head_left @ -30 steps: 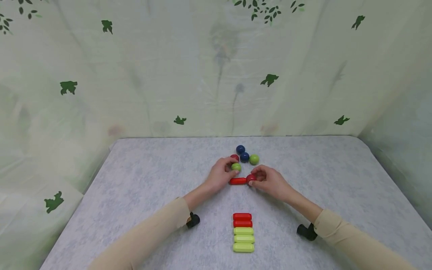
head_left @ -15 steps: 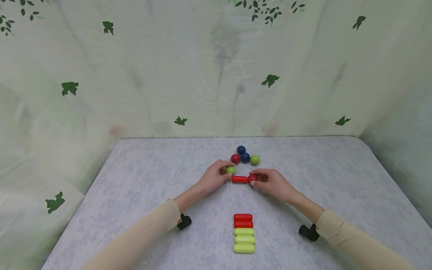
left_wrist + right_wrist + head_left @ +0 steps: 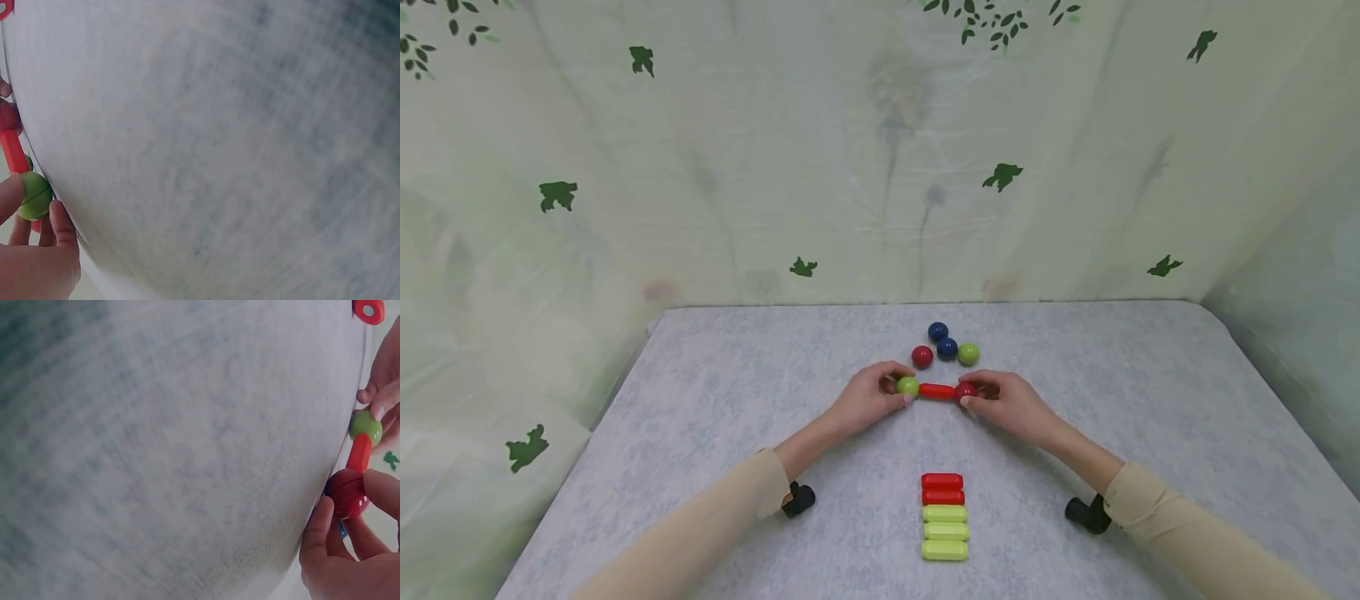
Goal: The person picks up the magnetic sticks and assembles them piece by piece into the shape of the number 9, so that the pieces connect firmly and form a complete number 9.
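Note:
My left hand (image 3: 868,397) pinches a green ball (image 3: 907,387) between thumb and fingers. My right hand (image 3: 1009,403) pinches a red ball (image 3: 966,392) the same way. Between the two balls lies a red rod (image 3: 937,392), one end meeting each ball, so the three form a straight line. In the left wrist view, the thumb and fingers wrap the green ball (image 3: 36,196), with the red rod (image 3: 15,152) running up from it. The right wrist view shows the red ball (image 3: 347,494) in the fingers, the rod (image 3: 359,453) leading to the green ball (image 3: 366,427).
Behind the hands sit another red ball (image 3: 922,357), two blue balls (image 3: 947,348) and a green ball (image 3: 968,354). Nearer the front, two red rods (image 3: 942,481) and several yellow-green rods (image 3: 945,531) lie stacked in a column on the grey tabletop (image 3: 737,358).
My left hand has brought the green ball left and down to the free end of the red rod. The rod and red ball have shifted slightly right and up with my right hand.

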Available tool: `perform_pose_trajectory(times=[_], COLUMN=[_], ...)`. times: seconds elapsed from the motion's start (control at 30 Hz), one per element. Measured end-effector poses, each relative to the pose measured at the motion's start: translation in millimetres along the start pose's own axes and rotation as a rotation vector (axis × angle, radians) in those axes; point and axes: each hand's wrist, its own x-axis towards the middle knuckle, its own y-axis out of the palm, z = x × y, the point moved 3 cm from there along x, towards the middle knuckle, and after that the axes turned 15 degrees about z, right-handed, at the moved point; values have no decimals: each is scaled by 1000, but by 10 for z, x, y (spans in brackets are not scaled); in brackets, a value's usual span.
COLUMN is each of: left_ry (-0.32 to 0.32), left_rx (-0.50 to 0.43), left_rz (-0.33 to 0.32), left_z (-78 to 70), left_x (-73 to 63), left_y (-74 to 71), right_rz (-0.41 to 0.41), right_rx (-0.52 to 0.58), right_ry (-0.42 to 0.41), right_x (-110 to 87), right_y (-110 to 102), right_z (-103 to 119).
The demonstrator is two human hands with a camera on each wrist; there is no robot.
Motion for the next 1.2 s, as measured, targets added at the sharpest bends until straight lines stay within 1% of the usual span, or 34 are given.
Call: perform_pose_trajectory(times=[0.17, 0.3, 0.4, 0.5, 0.6, 0.67, 0.73, 0.8, 0.87, 0.93, 1.0, 1.07, 1.13, 1.2], left_ry=[13, 6, 13, 10, -23, -57, -73, -67, -46, -19, 6, 40, 65, 74], left_rx=[-15, -24, -22, -15, 12, 44, 69, 89, 94, 90, 96, 103, 97, 91], left_rz=[-2, 8, 15, 7, -29, -70, -115, -158, -189, -198, -181, -135, -69, 2], left_z=[6, 21, 13, -5, -32, -62, -106, -155, -199, -242, -278, -312, -332, -335], left_x=[-19, -40, -50, -58, -77, -105, -155, -219, -289, -371, -453, -527, -584, -619], left_y=[15, 40, 60, 74, 94, 118, 155, 200, 252, 308, 367, 428, 487, 541], right_rz=[10, 22, 27, 32, 42, 47, 51, 52, 55, 56, 58, 59, 61, 61], right_rx=[-4, -6, 8, 24, 35, 37, 39, 43, 47, 48, 45, 41, 37, 37], right_ry=[13, -1, -4, -3, -8, -16, -25, -31, -33, -34, -33, -33, -33, -33], right_x=[-3, -4, -2, 1, 6, 10, 15, 20, 21, 20, 17, 15, 14, 16], right_y=[-13, -25, -33, -39, -41, -45, -48, -51, -55, -57, -58, -57, -54, -51], right_z=[11, 11, -3, -16, -20, -18, -13, -8, -5, -4, -2, 1, 5, 4])
